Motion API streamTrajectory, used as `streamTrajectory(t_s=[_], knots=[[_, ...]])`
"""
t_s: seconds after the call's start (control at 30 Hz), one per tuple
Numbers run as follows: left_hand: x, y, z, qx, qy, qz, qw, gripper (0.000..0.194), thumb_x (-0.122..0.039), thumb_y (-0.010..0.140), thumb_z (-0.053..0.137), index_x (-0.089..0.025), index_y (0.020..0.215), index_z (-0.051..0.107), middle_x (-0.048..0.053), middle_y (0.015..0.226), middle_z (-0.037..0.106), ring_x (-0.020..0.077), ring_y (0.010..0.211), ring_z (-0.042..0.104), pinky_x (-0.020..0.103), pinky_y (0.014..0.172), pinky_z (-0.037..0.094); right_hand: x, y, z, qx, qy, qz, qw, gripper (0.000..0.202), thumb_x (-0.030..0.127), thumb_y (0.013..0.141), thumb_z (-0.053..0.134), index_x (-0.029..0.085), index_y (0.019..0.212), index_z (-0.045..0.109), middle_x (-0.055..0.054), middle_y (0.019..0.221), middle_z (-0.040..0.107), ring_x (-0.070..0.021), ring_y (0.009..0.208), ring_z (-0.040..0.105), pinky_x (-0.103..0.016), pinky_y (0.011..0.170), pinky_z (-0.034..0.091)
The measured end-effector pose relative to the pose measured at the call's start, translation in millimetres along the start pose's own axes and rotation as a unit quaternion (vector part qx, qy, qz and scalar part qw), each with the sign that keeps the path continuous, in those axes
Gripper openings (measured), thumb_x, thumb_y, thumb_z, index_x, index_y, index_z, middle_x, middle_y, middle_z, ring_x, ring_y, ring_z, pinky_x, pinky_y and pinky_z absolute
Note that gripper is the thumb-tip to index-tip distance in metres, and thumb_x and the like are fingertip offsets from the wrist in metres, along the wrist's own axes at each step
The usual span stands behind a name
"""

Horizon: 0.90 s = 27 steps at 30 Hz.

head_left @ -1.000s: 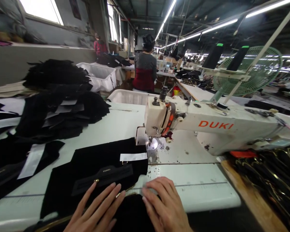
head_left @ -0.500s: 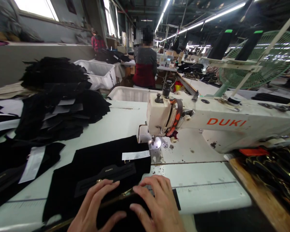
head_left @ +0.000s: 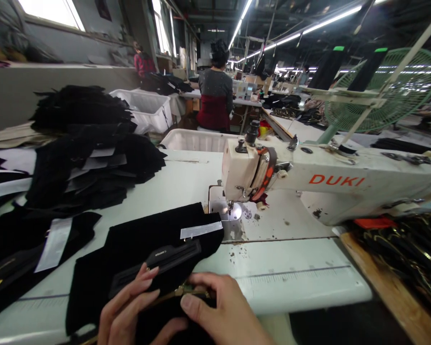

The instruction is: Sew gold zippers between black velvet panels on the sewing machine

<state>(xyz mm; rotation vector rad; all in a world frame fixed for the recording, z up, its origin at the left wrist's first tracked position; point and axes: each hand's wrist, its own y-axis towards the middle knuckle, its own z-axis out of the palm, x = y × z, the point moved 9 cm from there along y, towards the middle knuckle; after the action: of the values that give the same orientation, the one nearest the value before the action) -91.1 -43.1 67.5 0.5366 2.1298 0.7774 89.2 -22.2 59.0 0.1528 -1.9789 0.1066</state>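
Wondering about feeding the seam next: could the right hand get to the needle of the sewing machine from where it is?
Probably yes: the right hand pinches the black fabric at the table's near edge, and only bare table lies between it and the needle.

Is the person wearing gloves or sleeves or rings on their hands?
No. Both the left hand and the right hand are bare: no gloves, no rings that show, and no watch or bracelet. No sleeve cuff is in view, since the picture cuts off at the wrists. The fingernails are fairly long, rounded and look plain or lightly polished, with a slight shine.
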Motion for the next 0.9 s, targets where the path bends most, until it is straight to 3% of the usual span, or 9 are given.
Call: streamTrajectory(t_s=[0.1, 0.23, 0.37, 0.57, 0.67, 0.77, 0.9], knots=[[3.9, 0.1, 2.4, 0.027, 0.008, 0.003, 1.000, 0.050, -0.024, 0.087, 0.074, -0.029, 0.130, 0.050, 0.008, 0.131, 0.049, 0.0318, 0.121, 0.060, 0.057, 0.108, 0.047, 9.9, 11.9, 24.5, 0.066, 0.120, 0.089, 0.987, 0.012, 0.024, 0.083, 0.072, 0.020, 0.094, 0.077, 0.001, 0.078, 0.073, -0.0181, 0.071, 0.069, -0.022, 0.060, 0.049], [1.7, 5.2, 12.0, 0.090, 0.058, -0.003, 0.994, 0.057, -0.023, 0.094, 0.058, -0.029, 0.147, 0.037, 0.011, 0.144, 0.047, 0.0362, 0.136, 0.047, 0.056, 0.106, 0.049, 30.3, 20.6, 18.6, 0.002, -0.012, 0.073, 0.997, 0.012, 0.010, 0.071, 0.077, 0.020, 0.066, 0.072, 0.003, 0.068, 0.067, -0.0159, 0.065, 0.062, -0.023, 0.060, 0.041], [3.2, 5.6, 33.6, 0.192, 0.138, 0.038, 0.971, 0.065, -0.030, 0.096, 0.050, -0.024, 0.156, 0.027, 0.014, 0.156, 0.039, 0.0384, 0.133, 0.050, 0.048, 0.087, 0.062, 28.7, 16.2, -1.0, -0.015, -0.083, 0.079, 0.993, 0.022, 0.017, 0.073, 0.077, 0.018, 0.055, 0.064, 0.003, 0.060, 0.060, -0.0147, 0.058, 0.055, -0.025, 0.054, 0.036], [-6.0, 10.3, 41.2, 0.178, 0.180, 0.123, 0.959, 0.072, -0.050, 0.098, 0.047, -0.019, 0.158, 0.023, 0.019, 0.154, 0.041, 0.0404, 0.131, 0.051, 0.053, 0.091, 0.058, 9.2, 2.1, -44.8, -0.042, -0.133, 0.087, 0.986, 0.022, 0.018, 0.080, 0.075, 0.020, 0.061, 0.064, 0.003, 0.063, 0.059, -0.0150, 0.062, 0.059, -0.023, 0.057, 0.040], [-9.4, 10.8, 44.7, 0.206, 0.190, 0.144, 0.949, 0.068, -0.046, 0.098, 0.047, -0.019, 0.157, 0.026, 0.019, 0.157, 0.035, 0.0412, 0.135, 0.046, 0.058, 0.095, 0.053, 5.6, -5.1, -59.2, -0.080, -0.200, 0.048, 0.975, 0.015, 0.015, 0.073, 0.081, 0.023, 0.075, 0.068, 0.003, 0.073, 0.063, -0.0174, 0.066, 0.063, -0.025, 0.059, 0.043], [-12.3, 8.9, 47.8, 0.239, 0.198, 0.154, 0.938, 0.064, -0.040, 0.097, 0.049, -0.019, 0.155, 0.032, 0.016, 0.160, 0.030, 0.0386, 0.141, 0.038, 0.061, 0.105, 0.042, 4.6, -13.8, -68.6, -0.110, -0.224, 0.002, 0.969, 0.035, 0.010, 0.067, 0.081, 0.026, 0.094, 0.067, 0.004, 0.078, 0.065, -0.0185, 0.068, 0.065, -0.026, 0.061, 0.046], [-30.7, 9.7, 45.9, 0.219, 0.149, 0.172, 0.949, 0.051, -0.029, 0.098, 0.049, -0.020, 0.148, 0.043, 0.009, 0.157, 0.037, 0.0274, 0.145, 0.033, 0.050, 0.120, 0.020, 8.9, -25.5, -74.6, -0.140, -0.238, -0.052, 0.960, 0.034, 0.008, 0.069, 0.078, 0.027, 0.092, 0.063, 0.004, 0.084, 0.066, -0.0204, 0.075, 0.065, -0.029, 0.067, 0.047]])
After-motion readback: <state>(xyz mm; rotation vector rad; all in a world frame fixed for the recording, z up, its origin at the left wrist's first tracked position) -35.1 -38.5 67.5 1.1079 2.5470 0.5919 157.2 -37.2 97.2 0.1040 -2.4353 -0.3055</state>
